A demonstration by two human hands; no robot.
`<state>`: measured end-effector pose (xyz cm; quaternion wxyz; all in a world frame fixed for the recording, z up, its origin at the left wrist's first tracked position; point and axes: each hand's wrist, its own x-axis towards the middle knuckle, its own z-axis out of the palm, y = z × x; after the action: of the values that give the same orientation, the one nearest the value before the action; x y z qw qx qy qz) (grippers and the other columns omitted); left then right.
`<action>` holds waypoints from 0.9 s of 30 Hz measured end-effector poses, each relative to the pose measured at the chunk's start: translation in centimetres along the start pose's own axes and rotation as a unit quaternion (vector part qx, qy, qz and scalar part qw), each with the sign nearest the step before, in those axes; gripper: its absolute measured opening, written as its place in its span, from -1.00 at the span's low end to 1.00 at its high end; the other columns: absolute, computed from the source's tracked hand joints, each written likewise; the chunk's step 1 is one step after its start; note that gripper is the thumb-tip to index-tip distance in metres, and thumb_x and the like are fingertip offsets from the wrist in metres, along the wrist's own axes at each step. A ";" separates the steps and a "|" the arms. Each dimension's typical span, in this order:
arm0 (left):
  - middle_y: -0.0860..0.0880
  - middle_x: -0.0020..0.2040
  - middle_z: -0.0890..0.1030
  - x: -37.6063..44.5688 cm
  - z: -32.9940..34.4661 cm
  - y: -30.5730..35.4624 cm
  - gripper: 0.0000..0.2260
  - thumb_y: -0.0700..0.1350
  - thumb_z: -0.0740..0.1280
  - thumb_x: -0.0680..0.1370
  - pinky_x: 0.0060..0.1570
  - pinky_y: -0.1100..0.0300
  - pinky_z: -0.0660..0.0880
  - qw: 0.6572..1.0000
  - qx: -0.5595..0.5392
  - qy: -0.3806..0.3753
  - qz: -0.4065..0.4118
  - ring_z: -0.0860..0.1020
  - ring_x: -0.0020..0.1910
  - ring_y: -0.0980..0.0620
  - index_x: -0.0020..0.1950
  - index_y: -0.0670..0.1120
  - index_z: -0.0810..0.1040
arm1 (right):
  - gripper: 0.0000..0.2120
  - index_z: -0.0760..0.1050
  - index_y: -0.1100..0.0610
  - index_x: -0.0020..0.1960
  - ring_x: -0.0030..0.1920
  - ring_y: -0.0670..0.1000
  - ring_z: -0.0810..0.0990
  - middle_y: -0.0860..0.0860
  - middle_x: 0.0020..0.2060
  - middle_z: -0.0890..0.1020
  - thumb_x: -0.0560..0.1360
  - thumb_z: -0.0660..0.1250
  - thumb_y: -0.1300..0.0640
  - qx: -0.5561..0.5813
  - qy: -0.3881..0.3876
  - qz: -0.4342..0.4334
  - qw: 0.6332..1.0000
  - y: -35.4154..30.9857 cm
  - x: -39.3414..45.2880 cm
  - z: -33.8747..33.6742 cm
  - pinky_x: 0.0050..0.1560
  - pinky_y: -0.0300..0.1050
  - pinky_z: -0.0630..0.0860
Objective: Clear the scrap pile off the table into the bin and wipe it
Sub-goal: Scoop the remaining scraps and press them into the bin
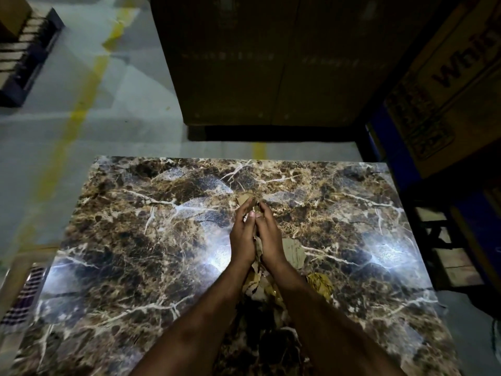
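Note:
The brown marble-patterned table (135,253) fills the lower view. My left hand (242,237) and my right hand (269,234) are pressed together, palms facing, over the table's middle. Between them they clamp a bunch of brown paper and cardboard scraps (245,198) that sticks out past the fingertips and hangs below the wrists. More scraps lie on the table: a beige piece (294,252) just right of my right wrist and a yellowish crumpled piece (321,284) nearer me. No bin can be made out.
Large cardboard boxes (257,58) stand beyond the table's far edge, and another printed box (447,85) sits on blue racking at the right. Grey floor with a yellow line (81,99) lies to the left. A checked cloth (21,305) hangs at the table's left edge.

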<state>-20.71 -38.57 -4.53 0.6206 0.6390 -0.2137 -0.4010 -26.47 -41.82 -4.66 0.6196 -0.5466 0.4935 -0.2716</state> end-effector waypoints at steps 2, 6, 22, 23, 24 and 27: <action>0.08 0.33 0.58 -0.2 0.2 0.8 -0.79 0.01 0.22 0.67 0.21 0.28 0.48 1.000 -0.018 0.007 0.009 0.54 0.31 0.14 0.27 0.24 0.50 | -0.70 0.42 -0.13 0.38 0.25 -0.14 0.58 -0.21 0.24 0.58 0.66 0.20 0.01 0.003 -0.002 -0.012 1.000 -0.9 -0.2 -0.5 0.21 -0.23 0.52; 0.00 0.22 0.62 -0.6 0.0 3.2 -0.77 0.04 0.25 0.59 0.09 0.33 0.51 0.998 -0.041 0.019 0.054 0.59 0.18 0.14 0.22 0.08 0.54 | -0.68 0.49 -0.04 0.29 0.12 0.00 0.66 -0.04 0.10 0.67 0.58 0.23 -0.10 0.005 0.020 -0.040 0.999 -3.0 -0.8 -0.1 0.16 0.10 0.59; -0.04 -0.08 0.67 -5.7 -2.5 14.6 -0.70 0.04 0.40 0.45 -0.14 0.32 0.53 0.982 -0.112 0.079 0.128 0.64 -0.13 0.13 0.05 -0.14 0.62 | -0.65 0.58 0.14 0.16 -0.12 -0.07 0.60 0.17 -0.09 0.65 0.49 0.36 -0.06 0.136 0.101 -0.169 0.971 -14.3 -9.2 2.9 -0.05 -0.09 0.53; -0.05 -0.08 0.67 -6.1 -2.7 14.9 -0.71 0.02 0.39 0.45 -0.16 0.32 0.53 0.982 -0.114 0.079 0.132 0.64 -0.14 0.13 0.05 -0.14 0.62 | -0.59 0.58 0.16 0.12 -0.11 -0.07 0.62 0.10 -0.11 0.67 0.45 0.35 -0.12 0.135 0.103 -0.181 0.969 -14.5 -9.7 3.1 -0.07 -0.10 0.55; -0.06 -0.09 0.67 -6.4 -2.9 15.3 -0.73 0.01 0.40 0.45 -0.17 0.32 0.53 0.981 -0.117 0.078 0.136 0.64 -0.14 0.11 0.04 -0.13 0.62 | -0.61 0.57 0.14 0.07 -0.13 -0.10 0.62 0.01 -0.14 0.67 0.43 0.33 -0.13 0.135 0.106 -0.191 0.966 -14.7 -10.1 3.4 -0.10 -0.16 0.56; -0.05 -0.12 0.68 -7.2 -3.6 16.0 -0.81 -0.01 0.41 0.45 -0.18 0.28 0.55 0.979 -0.127 0.072 0.145 0.65 -0.15 0.07 -0.02 -0.08 0.62 | -0.71 0.55 0.08 -0.02 -0.19 -0.16 0.61 -0.11 -0.22 0.65 0.43 0.31 -0.13 0.138 0.108 -0.215 0.961 -15.2 -10.8 3.8 -0.15 -0.19 0.55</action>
<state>-18.53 -33.00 12.38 0.7618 0.5445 -0.2061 -0.2840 -23.91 -34.67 12.81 0.5589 -0.5161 0.3864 -0.5214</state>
